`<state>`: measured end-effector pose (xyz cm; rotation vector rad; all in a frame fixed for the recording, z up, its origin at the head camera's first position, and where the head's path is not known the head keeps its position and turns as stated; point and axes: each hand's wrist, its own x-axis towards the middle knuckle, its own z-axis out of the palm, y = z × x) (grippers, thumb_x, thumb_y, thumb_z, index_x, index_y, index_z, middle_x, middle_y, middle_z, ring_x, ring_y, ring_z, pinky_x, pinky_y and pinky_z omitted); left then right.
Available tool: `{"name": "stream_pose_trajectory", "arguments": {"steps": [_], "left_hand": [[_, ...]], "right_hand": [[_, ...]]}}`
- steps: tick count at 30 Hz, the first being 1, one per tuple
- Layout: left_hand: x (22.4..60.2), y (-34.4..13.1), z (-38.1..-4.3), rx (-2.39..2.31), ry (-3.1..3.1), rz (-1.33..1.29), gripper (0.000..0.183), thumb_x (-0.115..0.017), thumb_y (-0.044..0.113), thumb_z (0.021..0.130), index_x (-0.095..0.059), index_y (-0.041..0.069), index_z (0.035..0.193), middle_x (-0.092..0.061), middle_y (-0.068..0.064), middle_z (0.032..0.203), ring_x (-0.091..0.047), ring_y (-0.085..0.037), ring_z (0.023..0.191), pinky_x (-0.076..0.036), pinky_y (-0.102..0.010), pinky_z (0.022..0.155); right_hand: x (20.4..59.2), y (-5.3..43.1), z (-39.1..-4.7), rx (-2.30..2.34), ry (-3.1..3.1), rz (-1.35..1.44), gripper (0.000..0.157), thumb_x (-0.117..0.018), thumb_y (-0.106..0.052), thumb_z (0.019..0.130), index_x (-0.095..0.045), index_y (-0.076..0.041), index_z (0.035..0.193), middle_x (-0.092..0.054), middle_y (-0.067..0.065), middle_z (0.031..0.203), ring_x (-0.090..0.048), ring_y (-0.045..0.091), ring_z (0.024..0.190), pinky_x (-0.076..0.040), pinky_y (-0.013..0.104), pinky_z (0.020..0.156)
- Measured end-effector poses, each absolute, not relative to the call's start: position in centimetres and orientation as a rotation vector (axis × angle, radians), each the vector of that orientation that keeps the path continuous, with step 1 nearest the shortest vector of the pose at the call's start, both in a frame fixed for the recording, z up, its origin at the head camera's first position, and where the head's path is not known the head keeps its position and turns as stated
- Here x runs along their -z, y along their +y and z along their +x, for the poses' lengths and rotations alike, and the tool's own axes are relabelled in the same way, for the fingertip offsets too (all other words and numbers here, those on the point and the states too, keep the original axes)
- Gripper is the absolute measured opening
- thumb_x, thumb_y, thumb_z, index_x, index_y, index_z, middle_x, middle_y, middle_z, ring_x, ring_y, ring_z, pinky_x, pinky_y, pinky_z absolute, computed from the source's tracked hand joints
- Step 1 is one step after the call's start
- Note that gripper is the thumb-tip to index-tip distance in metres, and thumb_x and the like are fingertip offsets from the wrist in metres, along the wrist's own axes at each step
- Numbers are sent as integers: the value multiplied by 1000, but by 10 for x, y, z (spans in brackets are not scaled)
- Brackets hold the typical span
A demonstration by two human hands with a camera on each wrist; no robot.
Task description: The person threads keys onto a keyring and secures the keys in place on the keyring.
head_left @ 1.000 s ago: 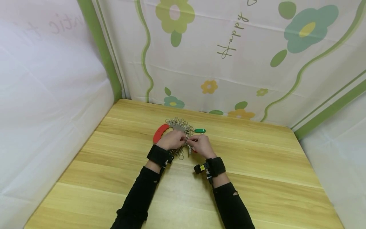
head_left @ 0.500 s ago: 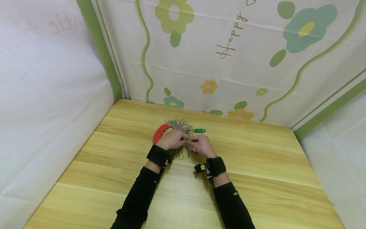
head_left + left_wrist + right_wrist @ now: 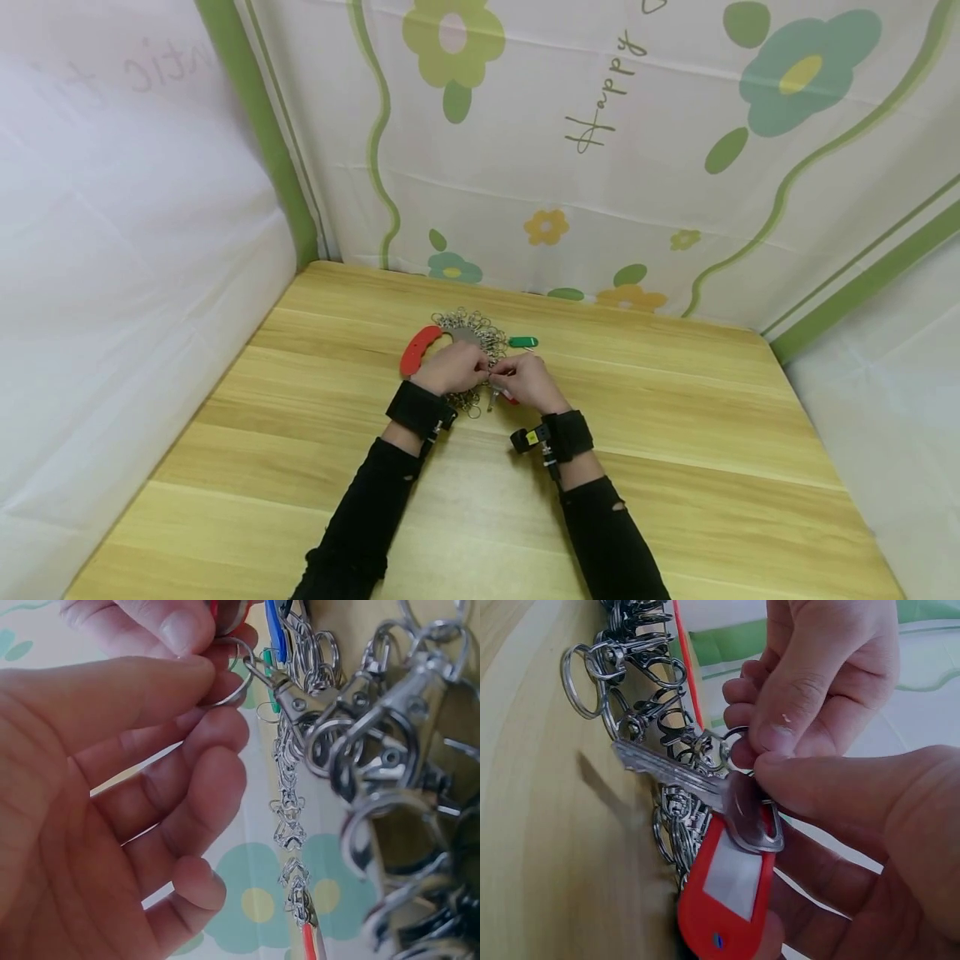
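Note:
My left hand (image 3: 452,367) pinches a metal split ring (image 3: 244,684) between thumb and forefinger. That ring hangs from a swivel clasp (image 3: 296,705), one of many around a grey plate (image 3: 467,335) with a red handle (image 3: 418,350). Fingertip to fingertip with it, my right hand (image 3: 531,382) pinches the head end of a silver key (image 3: 682,776), where a red key tag (image 3: 724,900) is also attached. The key's blade points away from the right hand. Whether the key's loop is threaded on the split ring is hidden behind the thumbs.
A green key tag (image 3: 523,342) lies on the wooden table (image 3: 675,450) just right of the clasps. A blue tag (image 3: 276,630) shows among the clasps in the left wrist view. White printed cloth (image 3: 547,167) walls the table at back and sides.
The key below my right fingers has swung slightly, its tip now further left. Both hands stay together in nearly the same place, with only small finger movement.

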<state>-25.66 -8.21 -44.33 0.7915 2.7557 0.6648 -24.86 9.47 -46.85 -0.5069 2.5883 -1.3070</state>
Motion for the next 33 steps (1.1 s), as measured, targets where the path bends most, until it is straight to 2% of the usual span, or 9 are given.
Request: {"name": "stream_pose_trajectory", "arguments": {"steps": [6,11,16,29,33], "left_hand": [[446,-84,-259,-689,2755,782,31,-60,18,94,-55,15,64,-37,4,57,-38,-10,50,-31,-23,52],[447,-87,-260,-692,2737,771,24,-60,15,94,-63,10,71,-43,3,59,-41,-11,52,-33,-24,54],[446,-88,-260,-687,2729,769,19,-59,16,94,-68,8,80,-47,3,62,-44,-11,54,-35,-25,54],[443,-83,-256,-632,2744,774,20,-59,15,94,-70,8,80,-48,3,62,-43,-11,53,-34,-24,53],[443,-83,-256,-673,2745,772,19,-59,15,94,-70,8,80,-49,3,62,-43,-10,53,-34,-24,53]], "right_hand": [[469,95,-250,1299,2601,-474,12,-63,-18,92,-75,-16,89,-67,0,77,-46,13,44,-40,28,46],[468,96,-250,1311,2596,-438,12,-63,-17,92,-75,-14,90,-67,-1,83,-51,14,50,-43,29,47],[469,97,-251,1296,2582,-428,11,-65,-16,91,-75,-13,89,-67,-1,81,-50,13,50,-42,28,47],[471,95,-251,1273,2612,-493,10,-65,-19,91,-75,-18,87,-66,0,71,-49,14,46,-41,28,47],[473,96,-251,1279,2618,-513,11,-64,-18,91,-74,-18,87,-66,-2,74,-49,14,45,-42,29,48]]}}
